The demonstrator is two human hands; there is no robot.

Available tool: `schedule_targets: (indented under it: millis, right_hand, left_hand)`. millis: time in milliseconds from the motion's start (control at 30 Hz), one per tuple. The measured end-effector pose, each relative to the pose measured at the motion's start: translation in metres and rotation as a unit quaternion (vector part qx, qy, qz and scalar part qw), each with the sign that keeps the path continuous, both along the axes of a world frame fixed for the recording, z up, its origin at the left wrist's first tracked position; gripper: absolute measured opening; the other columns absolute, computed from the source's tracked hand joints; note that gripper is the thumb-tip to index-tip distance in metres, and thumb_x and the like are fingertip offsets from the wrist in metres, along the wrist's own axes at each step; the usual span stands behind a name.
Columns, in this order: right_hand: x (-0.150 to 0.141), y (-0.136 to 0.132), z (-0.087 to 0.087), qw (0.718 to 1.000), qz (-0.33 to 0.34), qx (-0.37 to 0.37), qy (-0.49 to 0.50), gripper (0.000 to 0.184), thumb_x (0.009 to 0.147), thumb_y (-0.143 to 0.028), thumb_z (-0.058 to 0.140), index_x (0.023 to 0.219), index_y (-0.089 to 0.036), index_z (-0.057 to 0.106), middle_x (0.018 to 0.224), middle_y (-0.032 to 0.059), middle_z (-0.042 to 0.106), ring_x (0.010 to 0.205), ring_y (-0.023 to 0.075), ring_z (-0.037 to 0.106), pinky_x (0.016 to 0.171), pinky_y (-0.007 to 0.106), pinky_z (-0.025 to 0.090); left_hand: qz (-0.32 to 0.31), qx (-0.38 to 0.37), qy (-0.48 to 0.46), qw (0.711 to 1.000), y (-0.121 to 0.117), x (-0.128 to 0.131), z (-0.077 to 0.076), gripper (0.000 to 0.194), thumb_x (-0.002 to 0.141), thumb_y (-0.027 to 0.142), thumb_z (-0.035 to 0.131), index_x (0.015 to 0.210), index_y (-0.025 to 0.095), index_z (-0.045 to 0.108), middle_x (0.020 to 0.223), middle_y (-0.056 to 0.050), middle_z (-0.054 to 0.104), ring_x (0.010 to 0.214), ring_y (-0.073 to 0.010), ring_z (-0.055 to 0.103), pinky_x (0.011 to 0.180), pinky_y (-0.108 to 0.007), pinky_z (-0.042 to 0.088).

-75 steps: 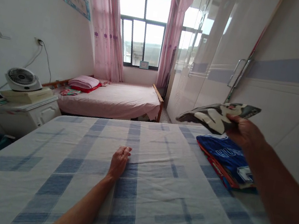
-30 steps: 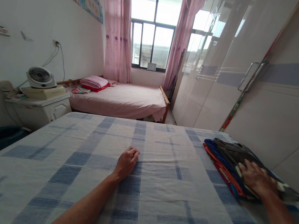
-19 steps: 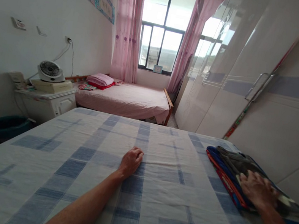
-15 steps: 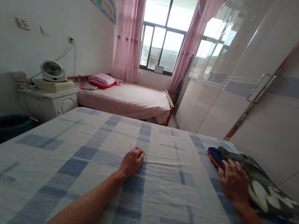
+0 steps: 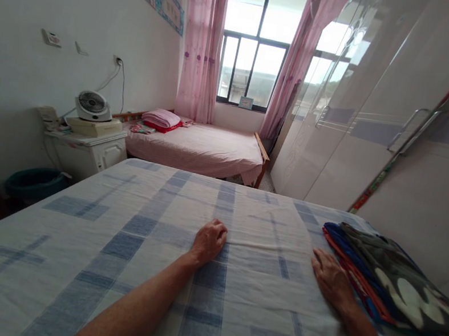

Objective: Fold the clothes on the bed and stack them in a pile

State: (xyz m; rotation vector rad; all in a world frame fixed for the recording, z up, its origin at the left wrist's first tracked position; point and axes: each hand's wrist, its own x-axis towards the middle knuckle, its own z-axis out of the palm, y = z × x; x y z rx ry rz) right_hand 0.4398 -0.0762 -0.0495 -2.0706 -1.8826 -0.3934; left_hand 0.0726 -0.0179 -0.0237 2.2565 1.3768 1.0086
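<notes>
A blue-and-white checked sheet (image 5: pixel 162 273) covers the bed before me. My left hand (image 5: pixel 210 239) rests on it near the middle with the fingers curled in; nothing shows in them. A shallow crease in the sheet runs rightward from beside that hand. Farther right, my right hand (image 5: pixel 331 276) lies palm down on the sheet, fingers stretched out and holding nothing. Just beyond it is a stack of folded clothes (image 5: pixel 401 274), dark grey with pale shapes on top and blue and orange-red layers beneath. The right hand is beside the stack's left edge.
A smaller bed (image 5: pixel 211 145) with pink bedding stands under the window. At left are a white cabinet (image 5: pixel 107 156) with a fan (image 5: pixel 93 105) on a box, and a teal bin (image 5: pixel 37 184). Glossy wardrobe doors (image 5: pixel 364 88) line the right side.
My right hand has come off the folded clothes, moving left and down onto the sheet. My left hand keeps its place on the sheet while the view shifts slightly.
</notes>
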Motion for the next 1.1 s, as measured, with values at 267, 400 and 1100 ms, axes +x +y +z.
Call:
schedule_targets:
  millis: [267, 400, 1100]
  right_hand:
    - [0.0014, -0.0036, 0.0009, 1.0, 0.01, -0.004, 0.015, 0.051, 0.087, -0.034, 0.028, 0.116, -0.007, 0.059, 0.124, 0.0162, 0.058, 0.118, 0.0249, 0.052, 0.102, 0.039, 0.039]
    - [0.0037, -0.0032, -0.0021, 1.0, 0.011, 0.004, 0.021, 0.048, 0.086, -0.034, 0.029, 0.115, -0.01, 0.06, 0.124, 0.0147, 0.058, 0.118, 0.0244, 0.052, 0.103, 0.04, 0.037]
    - [0.0025, -0.0065, 0.0034, 0.999, 0.016, -0.005, 0.031, 0.048, 0.086, -0.035, 0.03, 0.115, -0.013, 0.061, 0.124, 0.0136, 0.059, 0.118, 0.0243, 0.052, 0.103, 0.04, 0.039]
  left_hand:
    - [0.001, 0.014, 0.01, 1.0, -0.0006, 0.0003, -0.0018, 0.018, 0.082, 0.013, 0.048, 0.079, 0.017, 0.065, 0.09, -0.005, 0.063, 0.086, -0.0153, 0.058, 0.082, -0.026, 0.043]
    - [-0.003, 0.015, 0.011, 1.0, -0.0009, 0.0, -0.0015, 0.018, 0.082, 0.013, 0.047, 0.078, 0.017, 0.065, 0.088, -0.004, 0.062, 0.086, -0.0152, 0.057, 0.082, -0.026, 0.043]
    - [-0.007, 0.015, 0.024, 1.0, -0.0023, -0.0003, 0.0011, 0.018, 0.082, 0.014, 0.047, 0.076, 0.018, 0.064, 0.087, -0.005, 0.062, 0.086, -0.0158, 0.057, 0.082, -0.026, 0.043]
